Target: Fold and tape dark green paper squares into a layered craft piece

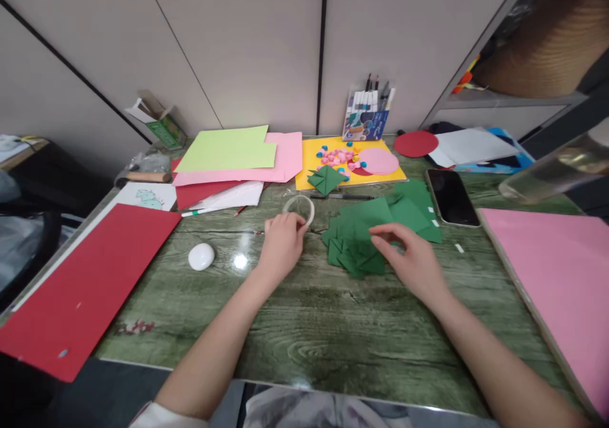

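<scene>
My left hand [283,241] pinching one whitish ring [312,210], right hand [413,260] at one green folded-paper heap [351,241], grip unclear, wood-grained tabletop [314,339] ending lower centre

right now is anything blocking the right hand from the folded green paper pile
Nothing visible stands between the right hand and the folded green paper pile: the fingers are at its right side, though contact is unclear. The phone lies off to the right, out of the way.
</scene>
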The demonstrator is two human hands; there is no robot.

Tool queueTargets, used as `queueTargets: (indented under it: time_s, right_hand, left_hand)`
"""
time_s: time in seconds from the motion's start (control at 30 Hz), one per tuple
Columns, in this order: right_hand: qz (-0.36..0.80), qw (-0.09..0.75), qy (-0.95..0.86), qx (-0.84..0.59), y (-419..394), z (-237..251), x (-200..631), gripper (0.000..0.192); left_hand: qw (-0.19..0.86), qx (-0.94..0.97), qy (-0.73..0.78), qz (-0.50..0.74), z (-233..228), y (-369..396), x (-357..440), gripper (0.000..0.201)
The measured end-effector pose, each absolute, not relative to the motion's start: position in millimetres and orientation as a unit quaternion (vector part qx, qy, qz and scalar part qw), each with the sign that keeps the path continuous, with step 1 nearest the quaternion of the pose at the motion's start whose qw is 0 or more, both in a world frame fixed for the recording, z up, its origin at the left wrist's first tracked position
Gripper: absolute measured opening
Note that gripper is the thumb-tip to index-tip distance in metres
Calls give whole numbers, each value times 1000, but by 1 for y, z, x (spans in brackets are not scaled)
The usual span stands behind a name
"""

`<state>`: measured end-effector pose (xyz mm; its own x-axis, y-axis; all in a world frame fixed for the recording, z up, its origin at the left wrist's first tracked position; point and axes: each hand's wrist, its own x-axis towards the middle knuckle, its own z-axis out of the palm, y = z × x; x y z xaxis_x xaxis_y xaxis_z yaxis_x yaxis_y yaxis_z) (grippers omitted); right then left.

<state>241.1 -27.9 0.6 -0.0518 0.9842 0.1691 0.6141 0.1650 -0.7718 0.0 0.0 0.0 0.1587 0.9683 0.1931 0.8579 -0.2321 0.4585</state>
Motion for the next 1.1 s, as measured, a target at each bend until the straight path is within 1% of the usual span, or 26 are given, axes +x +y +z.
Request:
queueTargets:
  time_s: [0.07, 0.13, 0.17, 0.23, 0.3, 0.4, 0.6, 0.77, 0.87, 0.93, 1.0, 1.07, 1.1]
  right_hand:
    - [271, 368, -680, -573, -39, 7, 233, 18]
    - [289, 362, -703, -540, -50, 10, 225, 27]
    - [292, 359, -713, -527, -54, 11, 222, 33]
    - [303, 350, -722, -514, -59, 9, 218, 35]
    - [328, 354, -706, -518, -59, 7, 216, 33]
    - [391, 384, -651, -525, -57, 6, 215, 27]
    - [476, 433, -568, -513, -54, 10, 214, 15]
    - [549, 439, -521, -484, -52, 7, 217, 16]
    - [572, 436, -516, -465, -51, 6, 220, 14]
    - [563, 431, -539, -456, -51, 8, 221, 11]
    - [515, 432, -579, -462, -52, 10, 221, 9]
    - [417, 441, -629, -486, -54, 12, 220, 6]
    - [356, 439, -657, -498, -55, 11, 219, 12]
  left_hand:
    - [262, 730, 563, 286, 7, -9, 10, 9]
    - [370, 696, 529, 315, 11, -21, 21, 9]
    - [396, 688, 516, 322, 13, -26, 27, 9]
    - [409, 687, 496, 340, 13, -36, 35, 7]
    - [405, 696, 484, 342, 13, -42, 39, 7]
    - [388, 712, 478, 336, 12, -45, 41, 9]
    - [340, 745, 459, 345, 5, -45, 40, 18]
    - [259, 780, 439, 362, -4, -47, 39, 20]
    - [223, 785, 441, 374, -6, -48, 39, 21]
    - [220, 777, 450, 381, -6, -48, 38, 21]
    - [219, 770, 458, 387, -6, -47, 38, 21]
    - [209, 769, 464, 387, -6, -45, 37, 21]
    - [199, 771, 466, 385, -7, -44, 37, 21]
